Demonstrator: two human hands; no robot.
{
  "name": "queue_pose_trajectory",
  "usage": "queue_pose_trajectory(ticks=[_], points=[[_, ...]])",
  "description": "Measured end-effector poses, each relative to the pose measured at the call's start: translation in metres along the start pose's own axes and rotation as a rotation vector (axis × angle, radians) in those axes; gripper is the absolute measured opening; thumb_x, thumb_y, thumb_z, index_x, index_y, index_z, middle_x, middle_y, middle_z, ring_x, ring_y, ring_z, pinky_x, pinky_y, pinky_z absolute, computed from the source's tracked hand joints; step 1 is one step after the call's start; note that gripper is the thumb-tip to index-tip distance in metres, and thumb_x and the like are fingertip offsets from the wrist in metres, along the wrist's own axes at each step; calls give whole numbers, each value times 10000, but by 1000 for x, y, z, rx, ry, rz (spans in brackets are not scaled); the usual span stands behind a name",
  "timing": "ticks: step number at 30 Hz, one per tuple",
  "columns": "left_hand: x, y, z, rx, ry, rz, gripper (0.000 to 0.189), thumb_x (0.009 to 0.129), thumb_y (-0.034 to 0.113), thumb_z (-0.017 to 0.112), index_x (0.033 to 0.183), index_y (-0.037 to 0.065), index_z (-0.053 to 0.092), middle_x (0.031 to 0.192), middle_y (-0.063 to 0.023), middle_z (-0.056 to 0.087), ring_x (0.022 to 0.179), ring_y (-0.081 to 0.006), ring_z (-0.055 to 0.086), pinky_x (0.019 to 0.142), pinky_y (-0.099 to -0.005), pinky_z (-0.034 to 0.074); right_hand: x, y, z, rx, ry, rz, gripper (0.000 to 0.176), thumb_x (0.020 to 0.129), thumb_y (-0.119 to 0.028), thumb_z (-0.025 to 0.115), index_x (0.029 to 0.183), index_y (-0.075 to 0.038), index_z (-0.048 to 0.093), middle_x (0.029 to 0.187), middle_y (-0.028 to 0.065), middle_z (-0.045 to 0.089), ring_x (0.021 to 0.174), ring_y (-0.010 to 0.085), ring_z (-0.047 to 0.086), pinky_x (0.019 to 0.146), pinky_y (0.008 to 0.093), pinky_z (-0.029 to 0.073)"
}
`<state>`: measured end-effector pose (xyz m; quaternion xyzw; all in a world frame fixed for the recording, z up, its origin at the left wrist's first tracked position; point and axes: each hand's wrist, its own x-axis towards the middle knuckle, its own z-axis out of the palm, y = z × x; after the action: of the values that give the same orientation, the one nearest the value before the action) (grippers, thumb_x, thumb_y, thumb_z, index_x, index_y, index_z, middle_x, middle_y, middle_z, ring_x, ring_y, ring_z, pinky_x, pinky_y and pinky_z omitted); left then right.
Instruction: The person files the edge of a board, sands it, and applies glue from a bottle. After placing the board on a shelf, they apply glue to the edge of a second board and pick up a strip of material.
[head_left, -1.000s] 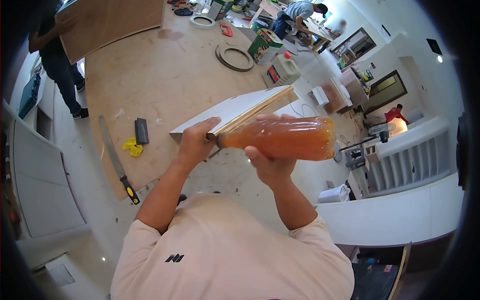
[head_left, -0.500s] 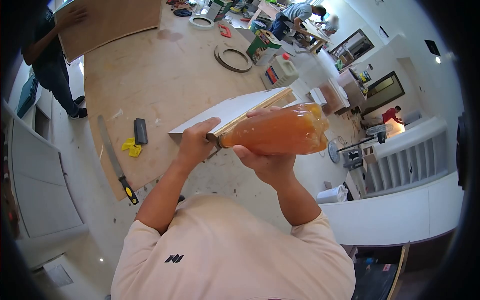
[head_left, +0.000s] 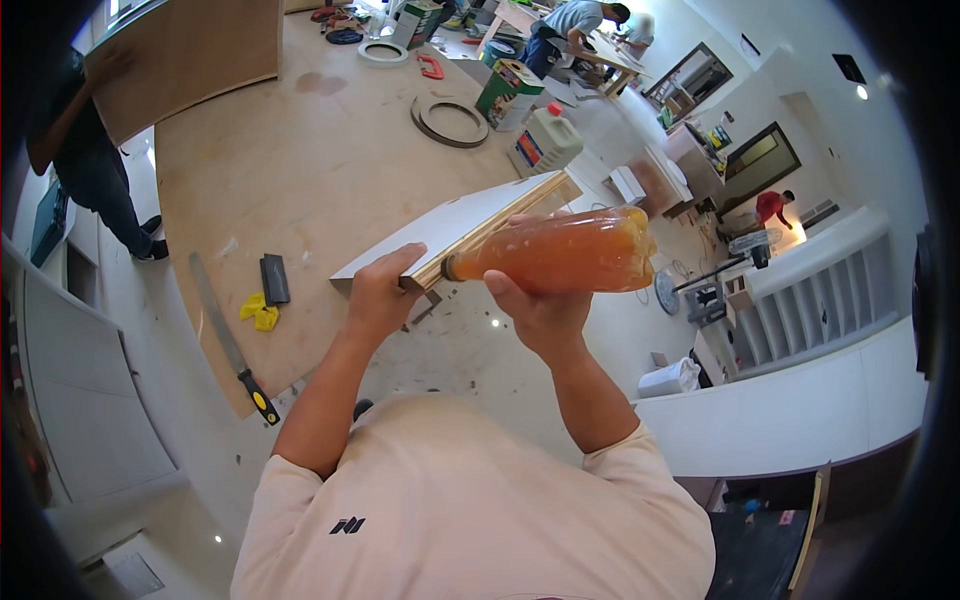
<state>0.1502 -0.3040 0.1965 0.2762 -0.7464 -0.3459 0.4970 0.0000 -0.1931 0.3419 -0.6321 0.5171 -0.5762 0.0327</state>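
A plastic bottle of orange-brown liquid [head_left: 560, 252] lies almost level in my right hand [head_left: 545, 315], its neck pointing left at the edge of a white panel. My right fingers wrap round its far side and the thumb presses from below. The white panel [head_left: 440, 228] rests at the near edge of the wooden table [head_left: 330, 160], its layered wood edge facing me. My left hand [head_left: 380, 290] grips the panel's near left corner, with the fingers on the white top. The bottle's mouth is close to the wood edge; whether they touch is unclear.
On the table lie a long saw [head_left: 230, 335], a dark block [head_left: 274, 279], a yellow cloth [head_left: 259, 311], edging coils [head_left: 450, 122], a white jug [head_left: 548, 140] and a green can [head_left: 508, 95]. A person stands at the left holding a brown board [head_left: 200, 65]; other people work farther back.
The bottle's neck has moved slightly up and right along the panel edge, away from my left hand. More of the layered edge shows. The whole view has shifted a little.
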Motion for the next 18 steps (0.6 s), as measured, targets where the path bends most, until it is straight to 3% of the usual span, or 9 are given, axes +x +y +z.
queue_pose_trajectory(ticks=[1,4,7,12,15,16,18], points=[[0,0,0,9,3,11,504,653,-41,799,1141,24,691,1151,-188,696,1058,-331,680,922,-372,551,-2,3,-1,-39,7,-31,495,803,-106,823,1195,-22,533,1145,94,632,1001,190,635,915,318,513],[-2,4,-1,62,2,44,492,660,-36,799,1136,24,693,1147,-193,697,1049,-339,683,910,-372,557,10,35,-19,292,186,222,497,824,-65,792,1228,-21,506,1168,100,624,1008,185,638,919,310,521],[-2,0,1,57,4,54,491,662,-35,797,1138,27,694,1143,-191,699,1048,-340,683,904,-374,558,5,42,-16,304,296,195,501,833,-43,779,1245,-24,495,1172,104,619,1020,189,641,935,314,530],[-2,0,2,46,13,25,496,661,-38,792,1143,33,696,1146,-182,700,1060,-334,680,913,-378,554,-24,24,0,193,132,-39,648,812,-47,797,1318,-41,393,1226,137,582,1058,211,634,961,358,534],[-2,1,1,45,6,42,504,660,-41,792,1149,35,694,1149,-184,699,1057,-335,682,910,-378,555,-12,48,-19,189,215,47,629,813,-41,790,1309,-38,402,1220,138,583,1064,214,633,960,365,536],[-3,2,1,46,3,50,508,660,-43,792,1151,36,693,1151,-186,698,1055,-336,682,909,-378,556,-8,49,-23,241,277,207,628,812,-32,785,1312,-36,404,1216,138,582,1067,216,632,956,366,537],[-3,-1,1,54,0,51,519,654,-47,795,1156,35,690,1156,-188,695,1058,-336,682,909,-379,556,-12,49,-23,235,243,204,632,812,-36,786,1318,-35,407,1216,136,581,1065,216,632,955,367,537]])
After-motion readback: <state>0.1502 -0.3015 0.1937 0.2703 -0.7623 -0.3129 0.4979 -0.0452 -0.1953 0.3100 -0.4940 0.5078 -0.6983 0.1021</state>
